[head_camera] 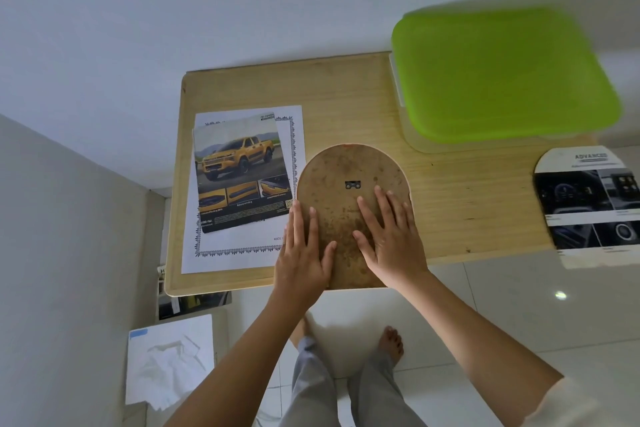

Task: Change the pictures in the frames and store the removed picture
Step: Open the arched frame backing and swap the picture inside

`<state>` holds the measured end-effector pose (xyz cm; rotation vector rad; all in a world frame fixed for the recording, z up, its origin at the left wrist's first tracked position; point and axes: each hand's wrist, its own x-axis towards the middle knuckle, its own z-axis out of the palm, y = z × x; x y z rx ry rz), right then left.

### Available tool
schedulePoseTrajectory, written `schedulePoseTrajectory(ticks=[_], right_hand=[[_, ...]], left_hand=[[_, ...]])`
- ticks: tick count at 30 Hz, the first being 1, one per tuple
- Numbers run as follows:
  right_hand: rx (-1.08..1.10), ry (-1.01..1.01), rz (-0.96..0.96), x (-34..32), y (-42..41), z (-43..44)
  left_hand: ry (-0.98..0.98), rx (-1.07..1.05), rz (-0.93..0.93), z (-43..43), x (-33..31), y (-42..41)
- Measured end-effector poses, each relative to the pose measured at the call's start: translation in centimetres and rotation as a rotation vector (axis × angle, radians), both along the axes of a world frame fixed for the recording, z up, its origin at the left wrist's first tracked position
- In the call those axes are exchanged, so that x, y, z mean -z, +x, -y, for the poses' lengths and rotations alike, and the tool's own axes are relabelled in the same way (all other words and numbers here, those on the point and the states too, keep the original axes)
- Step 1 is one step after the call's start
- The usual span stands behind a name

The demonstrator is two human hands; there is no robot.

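An arch-shaped picture frame [346, 170] lies face down on the wooden table [450, 204], its stained brown backing board up, with a small metal hanger [353, 185] at its middle. My left hand [304, 250] lies flat on the frame's lower left edge, fingers straight. My right hand [388, 236] presses flat on the lower right of the backing. To the left lies a yellow pickup truck picture [239, 173] on top of a white bordered sheet [242, 253]. An arch-cut dark car-interior picture [588, 204] lies at the table's right end.
A container with a green lid [502, 76] stands at the table's back right. On the floor at the lower left lies a white plastic bag on a box [169, 360]. My bare feet [389, 343] stand on pale tiles below the table's front edge.
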<state>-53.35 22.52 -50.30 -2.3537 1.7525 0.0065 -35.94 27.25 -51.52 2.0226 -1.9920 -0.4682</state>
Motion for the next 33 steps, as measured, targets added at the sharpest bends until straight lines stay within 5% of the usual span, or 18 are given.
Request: schedulePoseTrajectory(ticks=[9,24,33], right_hand=[[0.215,0.104,0.184,-0.7,-3.1,-0.8],[0.556,0.279,1.094,-1.9,-2.9,-0.4],[0.573,0.238,1.213,-2.8,-3.7,0.7]], left_hand=[[0.063,-0.120,0.006,-0.2,-0.3,-1.0],[0.065,-0.181,-0.029,0.0,-0.2,-1.4],[0.055,-0.147,-0.038,0.1,-0.9,-1.2]])
